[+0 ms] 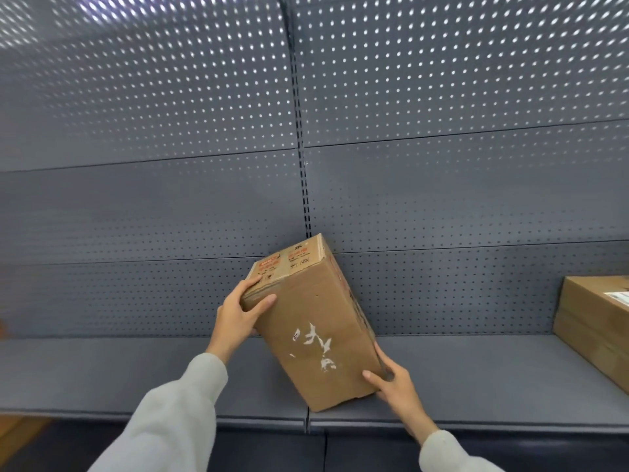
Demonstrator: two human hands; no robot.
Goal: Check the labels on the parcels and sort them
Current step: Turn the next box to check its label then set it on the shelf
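A brown cardboard parcel (pixel 313 321) stands tilted over the grey shelf (pixel 136 373), its top end leaning to the left and its lower end near the shelf's front edge. White torn label remains mark its front face, and red print shows on its top end. My left hand (pixel 241 315) grips the upper left corner. My right hand (pixel 394 383) holds the lower right edge. Both sleeves are light grey.
A second cardboard box (pixel 595 321) with a white label sits on the shelf at the far right. A grey perforated back panel (pixel 442 165) rises behind the shelf, with a slotted upright (pixel 303 148) in its middle. Bare shelf lies to the left.
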